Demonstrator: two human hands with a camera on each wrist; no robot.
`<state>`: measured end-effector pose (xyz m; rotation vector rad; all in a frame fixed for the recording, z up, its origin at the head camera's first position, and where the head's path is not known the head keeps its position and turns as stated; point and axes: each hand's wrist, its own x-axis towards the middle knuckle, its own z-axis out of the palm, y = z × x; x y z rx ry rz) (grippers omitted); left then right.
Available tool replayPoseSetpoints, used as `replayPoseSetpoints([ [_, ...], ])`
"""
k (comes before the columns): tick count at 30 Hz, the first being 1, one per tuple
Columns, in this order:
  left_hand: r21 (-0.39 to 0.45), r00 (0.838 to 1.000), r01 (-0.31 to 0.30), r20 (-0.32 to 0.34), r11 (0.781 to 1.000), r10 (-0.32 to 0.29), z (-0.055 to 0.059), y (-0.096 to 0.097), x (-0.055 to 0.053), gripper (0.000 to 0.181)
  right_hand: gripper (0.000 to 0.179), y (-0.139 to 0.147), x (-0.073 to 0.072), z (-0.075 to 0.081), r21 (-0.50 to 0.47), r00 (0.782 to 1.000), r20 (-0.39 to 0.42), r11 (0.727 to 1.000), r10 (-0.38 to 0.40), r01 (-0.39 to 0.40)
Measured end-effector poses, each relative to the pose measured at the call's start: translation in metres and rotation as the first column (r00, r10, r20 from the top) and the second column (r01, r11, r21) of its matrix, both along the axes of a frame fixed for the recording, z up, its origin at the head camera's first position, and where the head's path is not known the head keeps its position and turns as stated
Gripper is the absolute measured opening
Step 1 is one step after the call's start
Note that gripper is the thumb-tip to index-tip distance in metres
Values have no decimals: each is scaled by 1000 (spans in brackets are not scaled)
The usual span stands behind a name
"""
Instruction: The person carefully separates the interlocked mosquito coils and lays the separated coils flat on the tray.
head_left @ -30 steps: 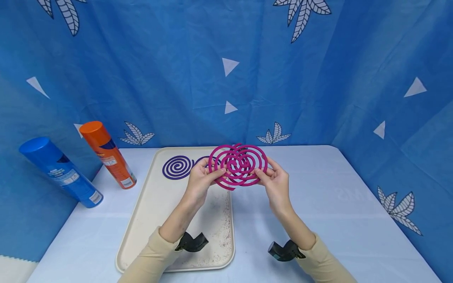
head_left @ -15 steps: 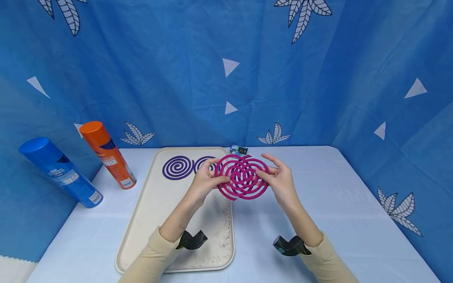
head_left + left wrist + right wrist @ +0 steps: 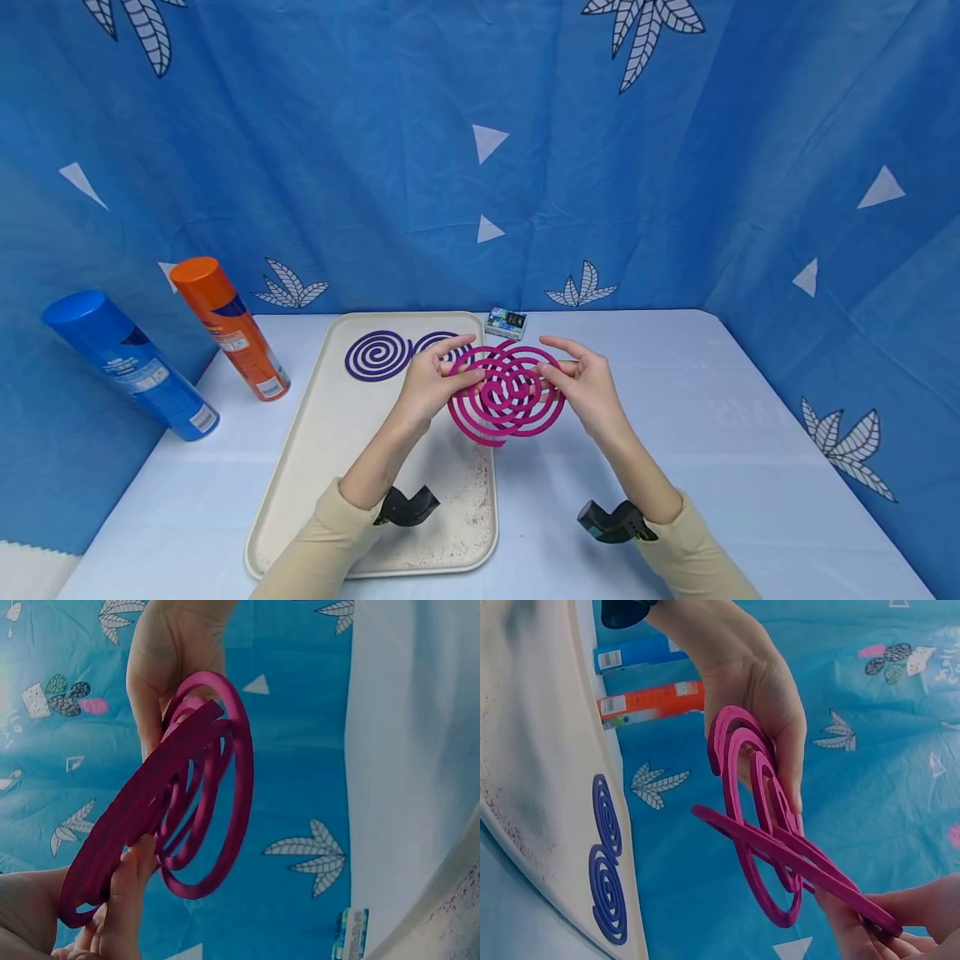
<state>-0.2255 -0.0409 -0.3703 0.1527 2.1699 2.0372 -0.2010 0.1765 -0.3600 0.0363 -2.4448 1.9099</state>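
Two magenta mosquito coils (image 3: 510,390), looped through each other, are held up over the right edge of the tray. My left hand (image 3: 427,387) pinches their left side between thumb and fingers, its index finger raised. On the other side my right hand (image 3: 588,387) pinches them near the middle, index finger extended. Seen from the left wrist, the coils (image 3: 135,802) stand at an angle to each other. The right wrist view also has the coils (image 3: 780,851) crossing, one spiral splayed from the other. Fingers behind the spirals are partly hidden.
A beige tray (image 3: 360,483) lies under my left arm. Two dark purple mosquito coils (image 3: 377,356) lie side by side at its far end, one partly behind my left hand. A small box (image 3: 506,322) sits beyond the tray's corner. An orange spray can (image 3: 232,333) and a blue one (image 3: 135,367) stand left.
Both hands have brought the magenta coils lower and closer, uncovering the small box behind. The right index finger has lifted off and straightened; the left index finger has risen too.
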Motion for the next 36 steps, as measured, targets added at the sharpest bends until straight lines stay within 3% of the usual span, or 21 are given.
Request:
replayPoseSetpoints([
  [9, 37, 1000, 9, 16, 999, -10, 1, -1, -2, 54, 43, 2, -3, -1, -103, 999, 40, 995, 2, 2],
  [14, 79, 995, -101, 33, 992, 98, 1, 1, -1, 49, 51, -1, 1, -2, -83, 999, 38, 996, 23, -20],
  [18, 91, 986, -169, 17, 982, 168, -1, 4, 0, 52, 55, -6, 4, -5, -98, 1000, -18, 995, -19, 18],
  [21, 100, 988, -144, -38, 984, 149, -3, 10, 4, 63, 53, -9, 3, -7, -190, 992, -46, 976, -120, 109],
  [25, 139, 987, -120, -89, 983, 133, -2, 16, 10, 74, 52, -10, 2, -8, -297, 980, -19, 937, -197, 182],
  [30, 154, 983, -139, -94, 978, 155, -2, 14, 9, 74, 52, -11, -1, -8, -285, 978, 59, 935, -202, 210],
  [36, 141, 991, -109, -67, 984, 119, 3, 8, 7, 73, 54, -12, -2, -7, -250, 971, 110, 940, -212, 234],
])
